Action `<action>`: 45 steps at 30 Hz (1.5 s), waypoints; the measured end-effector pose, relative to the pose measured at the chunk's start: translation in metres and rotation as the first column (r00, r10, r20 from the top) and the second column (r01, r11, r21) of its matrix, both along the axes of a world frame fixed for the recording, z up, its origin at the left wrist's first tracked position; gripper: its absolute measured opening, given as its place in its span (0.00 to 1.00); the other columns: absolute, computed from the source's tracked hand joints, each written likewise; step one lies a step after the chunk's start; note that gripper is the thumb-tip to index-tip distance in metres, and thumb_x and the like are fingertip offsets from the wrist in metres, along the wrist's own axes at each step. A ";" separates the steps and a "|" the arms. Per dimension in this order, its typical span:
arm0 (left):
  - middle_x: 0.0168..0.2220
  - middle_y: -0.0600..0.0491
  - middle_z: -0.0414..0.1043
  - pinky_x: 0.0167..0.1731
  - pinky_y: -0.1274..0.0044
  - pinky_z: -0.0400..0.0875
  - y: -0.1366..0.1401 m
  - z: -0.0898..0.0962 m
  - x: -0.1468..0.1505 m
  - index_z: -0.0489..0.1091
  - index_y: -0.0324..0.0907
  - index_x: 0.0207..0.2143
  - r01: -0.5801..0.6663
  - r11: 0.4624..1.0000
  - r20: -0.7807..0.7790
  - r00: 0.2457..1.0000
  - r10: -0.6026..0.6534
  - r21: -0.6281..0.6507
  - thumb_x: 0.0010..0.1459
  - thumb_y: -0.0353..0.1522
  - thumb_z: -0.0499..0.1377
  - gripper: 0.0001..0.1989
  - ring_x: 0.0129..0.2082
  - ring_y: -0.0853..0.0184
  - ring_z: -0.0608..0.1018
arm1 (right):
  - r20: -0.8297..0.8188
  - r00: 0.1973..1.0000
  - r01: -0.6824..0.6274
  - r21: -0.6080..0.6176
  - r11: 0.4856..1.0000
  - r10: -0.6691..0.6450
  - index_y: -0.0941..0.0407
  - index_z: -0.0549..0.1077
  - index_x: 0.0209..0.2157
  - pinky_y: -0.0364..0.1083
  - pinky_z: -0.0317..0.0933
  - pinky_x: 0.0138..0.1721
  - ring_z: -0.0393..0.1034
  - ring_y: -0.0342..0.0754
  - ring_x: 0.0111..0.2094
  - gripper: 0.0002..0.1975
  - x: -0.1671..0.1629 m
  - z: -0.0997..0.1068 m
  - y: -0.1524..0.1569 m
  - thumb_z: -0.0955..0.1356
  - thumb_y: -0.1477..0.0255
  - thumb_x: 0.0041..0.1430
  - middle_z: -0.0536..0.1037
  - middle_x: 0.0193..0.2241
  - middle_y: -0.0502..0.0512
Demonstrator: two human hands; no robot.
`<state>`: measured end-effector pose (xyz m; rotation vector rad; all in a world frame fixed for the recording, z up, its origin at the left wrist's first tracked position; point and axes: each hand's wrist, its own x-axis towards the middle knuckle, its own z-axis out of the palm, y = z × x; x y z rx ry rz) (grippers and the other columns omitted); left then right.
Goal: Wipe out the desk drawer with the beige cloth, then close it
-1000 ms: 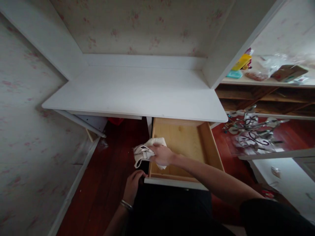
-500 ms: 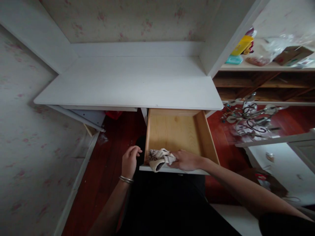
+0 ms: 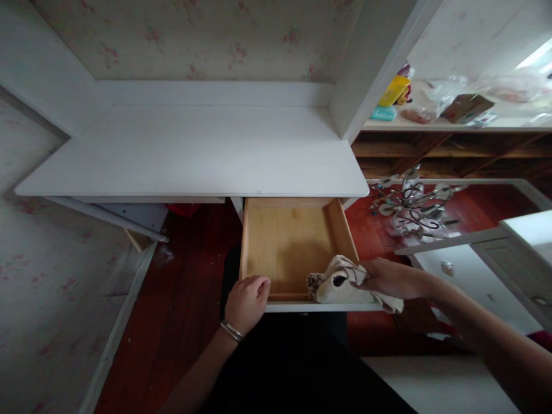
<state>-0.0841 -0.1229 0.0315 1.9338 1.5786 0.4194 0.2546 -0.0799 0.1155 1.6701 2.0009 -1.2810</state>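
Note:
A wooden drawer [image 3: 276,241] with a white front is pulled out from under the white desk [image 3: 207,149]. My left hand [image 3: 247,303], a silver bangle at its wrist, is closed over the drawer's front left corner, fingers curled on the edge. At the front right corner, my right hand [image 3: 383,278] grips a crumpled cream cloth [image 3: 345,282] with dark patterned patches. The cloth lies over the drawer's front edge, part of it inside and part hanging past the right side.
A chandelier [image 3: 416,204] with glass parts lies on the red floor at the right. Behind it, a shelf unit [image 3: 431,123] carries plastic bags and a small cardboard box [image 3: 468,108]. White cabinet pieces [image 3: 478,282] stand at the right. Floral wallpaper borders the left.
My right hand has moved the cloth rightward along the drawer's front edge to its right corner. My left hand has come from beside the drawer onto its front left corner.

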 end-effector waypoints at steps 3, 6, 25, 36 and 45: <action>0.34 0.53 0.77 0.38 0.75 0.64 -0.001 -0.001 0.001 0.74 0.46 0.35 0.048 0.998 -0.090 0.995 -0.044 0.032 0.63 0.34 0.48 0.14 0.35 0.67 0.76 | 0.012 0.997 0.071 0.213 0.974 -0.075 0.54 0.71 0.32 0.46 0.60 0.32 0.71 0.50 0.29 0.12 0.009 0.032 0.007 0.61 0.63 0.57 0.77 0.28 0.56; 0.35 0.53 0.77 0.38 0.75 0.64 -0.001 -0.001 0.001 0.73 0.46 0.36 0.068 0.997 -0.131 0.989 -0.062 0.042 0.64 0.34 0.47 0.14 0.36 0.67 0.76 | 0.011 0.996 0.083 0.368 0.926 -0.094 0.56 0.71 0.43 0.46 0.62 0.35 0.72 0.50 0.31 0.15 0.010 0.041 0.001 0.59 0.67 0.57 0.77 0.33 0.58; 0.24 0.56 0.74 0.29 0.75 0.62 -0.010 -0.008 0.010 0.70 0.46 0.30 0.212 0.956 -0.379 0.917 -0.122 0.204 0.64 0.32 0.48 0.13 0.26 0.67 0.75 | 0.423 0.893 -0.384 0.544 0.746 0.152 0.60 0.71 0.48 0.58 0.41 0.61 0.64 0.56 0.55 0.20 0.000 -0.098 0.075 0.62 0.80 0.54 0.70 0.53 0.66; 0.24 0.57 0.74 0.30 0.75 0.64 -0.005 -0.011 0.008 0.70 0.46 0.31 0.211 0.945 -0.381 0.919 -0.103 0.252 0.64 0.32 0.48 0.13 0.26 0.67 0.76 | 0.487 0.870 -0.357 0.505 0.786 0.082 0.59 0.70 0.49 0.57 0.46 0.58 0.70 0.58 0.48 0.19 -0.014 -0.105 0.145 0.63 0.74 0.55 0.74 0.48 0.67; 0.24 0.56 0.74 0.29 0.74 0.64 -0.002 -0.011 0.007 0.70 0.47 0.31 0.254 0.932 -0.377 0.915 -0.146 0.257 0.63 0.32 0.50 0.11 0.26 0.65 0.75 | 0.311 0.950 -0.161 0.508 0.846 -0.006 0.57 0.66 0.47 0.54 0.48 0.55 0.69 0.57 0.47 0.16 -0.002 -0.083 0.048 0.60 0.75 0.57 0.76 0.46 0.60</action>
